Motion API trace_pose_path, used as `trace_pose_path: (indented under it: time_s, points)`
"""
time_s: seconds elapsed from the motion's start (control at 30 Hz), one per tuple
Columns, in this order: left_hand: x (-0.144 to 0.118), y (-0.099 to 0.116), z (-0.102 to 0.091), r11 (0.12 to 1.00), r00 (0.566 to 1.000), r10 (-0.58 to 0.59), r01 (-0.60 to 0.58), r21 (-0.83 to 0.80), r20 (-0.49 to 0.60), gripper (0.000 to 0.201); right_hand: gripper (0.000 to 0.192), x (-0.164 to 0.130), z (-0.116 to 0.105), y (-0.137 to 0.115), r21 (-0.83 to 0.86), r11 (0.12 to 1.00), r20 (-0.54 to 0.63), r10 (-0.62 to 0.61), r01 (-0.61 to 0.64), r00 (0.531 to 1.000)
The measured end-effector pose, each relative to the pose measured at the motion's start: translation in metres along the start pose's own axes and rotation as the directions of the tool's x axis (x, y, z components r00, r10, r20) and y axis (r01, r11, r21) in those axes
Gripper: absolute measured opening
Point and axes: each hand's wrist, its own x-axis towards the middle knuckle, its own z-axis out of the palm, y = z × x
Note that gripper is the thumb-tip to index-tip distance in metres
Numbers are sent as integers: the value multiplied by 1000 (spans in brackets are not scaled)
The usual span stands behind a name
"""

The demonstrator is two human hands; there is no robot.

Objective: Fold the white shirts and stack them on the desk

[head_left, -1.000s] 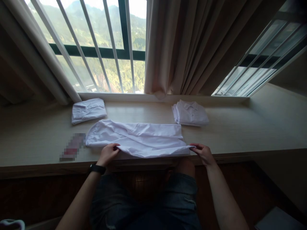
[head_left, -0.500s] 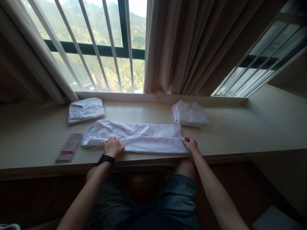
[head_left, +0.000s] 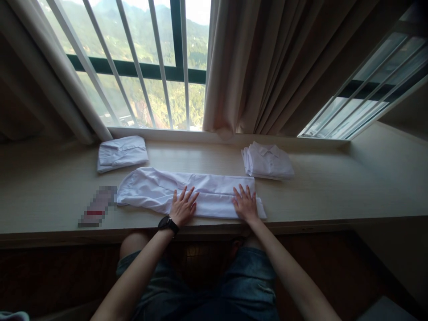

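Observation:
A white garment, folded lengthwise into a long strip, lies along the front of the wooden sill. Its kind is not certain; the left end is rounded and creased, the right end squarer. My left hand, with a black watch on the wrist, rests on the lower edge near the middle, fingers spread. Close to the right end, my right hand lies flat on the cloth with its fingers apart. Neither hand grips anything.
A folded white garment sits at the back left of the sill. Folded white shirts are stacked at the back right. A blurred-out flat item lies left of the strip. Behind are curtains and a barred window.
My right hand has let go of the garment's right corner and moved left onto the cloth. My left hand has slid right and spread its fingers.

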Motion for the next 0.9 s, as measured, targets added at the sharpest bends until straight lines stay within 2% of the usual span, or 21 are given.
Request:
trace_pose_path:
  time_s: [0.1,0.2,0.33,0.43,0.53,0.7,0.77,0.9]
  points:
    - [6,-3,22,998,996,-49,51,-27,68,55,54,-2,10,-11,-25,999,157,51,-48,986]
    - [8,-10,32,995,991,-85,91,-48,105,56,55,-4,19,-3,-28,995,248,100,-97,963]
    - [6,-11,31,989,991,-115,121,-88,65,55,54,-5,21,6,56,996,206,55,-68,977]
    - [5,-9,26,983,990,-137,141,-116,42,57,51,0,18,8,116,991,105,59,-72,993]
    - [3,-7,22,983,993,-121,122,-138,13,57,47,11,12,9,123,992,31,11,-14,999]
    - [1,-6,20,984,995,-91,86,-153,-28,49,45,25,1,14,80,988,147,-143,132,979]
    - [1,-6,20,984,995,-89,83,-156,-33,46,48,26,0,15,42,995,147,-99,93,984]
    - [2,-6,20,983,994,-100,92,-160,-39,46,43,24,4,13,-24,995,129,97,-94,987]
